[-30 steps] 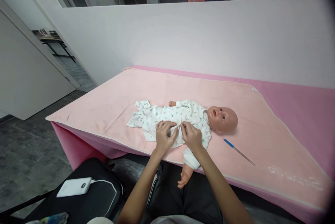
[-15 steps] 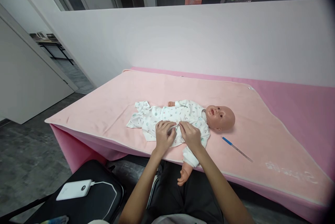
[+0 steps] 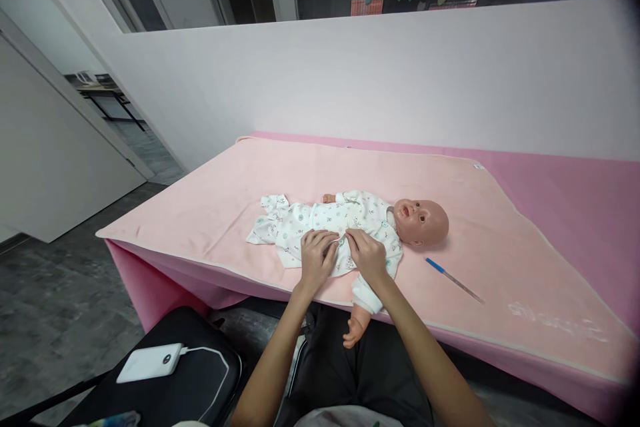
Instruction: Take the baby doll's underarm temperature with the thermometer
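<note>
- A long table point(image 3: 575, 214) with a pink cover runs left to right across the view, with a white wall behind it.
- A paler pink blanket point(image 3: 210, 200) lies over most of the table, and its near edge hangs over the table's front edge.
- A baby doll point(image 3: 423, 220) lies on its back on the blanket, near the front edge and about midway along it. Its long axis runs parallel to that edge, with the head to the right and the legs to the left.
- The doll wears a white printed romper point(image 3: 300, 220). One bare doll arm hangs over the front edge, towards the person's lap.
- Both hands rest on the doll's belly, straight ahead of the person and equally near.
- The left hand point(image 3: 315, 257) lies on the romper with its fingers curled, and the fingertips seem to pinch the cloth at the front seam.
- The right hand point(image 3: 367, 255) sits just beside it, fingertips nearly touching the left, and pinches the same seam from the head side.
- What fastens the seam is too small to tell.
- A thin stick with a blue tip point(image 3: 453, 278) lies on the blanket to the right of the doll, apart from both hands.
- A white power bank point(image 3: 150, 362) with a cable rests on a black bag point(image 3: 200, 380) at lower left, off the table.
</note>
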The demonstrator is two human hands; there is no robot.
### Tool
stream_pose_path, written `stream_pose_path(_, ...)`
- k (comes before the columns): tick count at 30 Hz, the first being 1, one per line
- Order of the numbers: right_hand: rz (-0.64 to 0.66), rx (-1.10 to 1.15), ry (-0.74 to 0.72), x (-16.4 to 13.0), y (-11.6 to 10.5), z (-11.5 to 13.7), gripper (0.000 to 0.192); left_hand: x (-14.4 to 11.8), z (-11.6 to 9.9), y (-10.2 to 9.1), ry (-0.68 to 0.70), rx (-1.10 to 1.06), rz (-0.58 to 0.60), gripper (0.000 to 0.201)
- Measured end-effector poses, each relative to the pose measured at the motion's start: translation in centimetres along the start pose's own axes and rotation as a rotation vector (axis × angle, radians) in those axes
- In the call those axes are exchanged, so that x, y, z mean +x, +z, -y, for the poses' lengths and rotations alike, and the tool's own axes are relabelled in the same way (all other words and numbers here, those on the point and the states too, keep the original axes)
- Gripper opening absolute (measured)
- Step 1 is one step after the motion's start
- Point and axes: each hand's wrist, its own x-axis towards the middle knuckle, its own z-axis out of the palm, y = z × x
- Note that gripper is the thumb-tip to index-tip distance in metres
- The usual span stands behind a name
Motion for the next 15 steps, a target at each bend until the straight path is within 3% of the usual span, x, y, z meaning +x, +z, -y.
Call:
stream_pose_path(5, 0.021, -0.011, -0.048, -0.2, 0.0, 0.0, 0.023, 0.2, 0.1, 0.2, -0.025, 0.014, 0.037, 0.015)
stream_pose_path(8, 0.016, -0.003, -0.049, -0.3, 0.0, 0.0, 0.024, 0.0, 0.2, 0.3, -0.045, 0.035, -0.006, 0.010)
stream_pose_path(10, -0.013, 0.001, -0.026, -0.3, 0.0, 0.0, 0.025, -0.3, -0.3, -0.3, -0.094, 0.014, -0.143, 0.010)
stream_pose_path(13, -0.058, -0.003, -0.008, -0.2, 0.0, 0.0, 0.025, -1.2, -2.5, -3.1, -0.214, -0.159, -0.483, 0.012)
stream_pose_path(15, -0.069, -0.006, -0.013, -0.2, 0.0, 0.0, 0.024, -2.0, -4.5, -5.8, -0.216, -0.314, -0.556, 0.026)
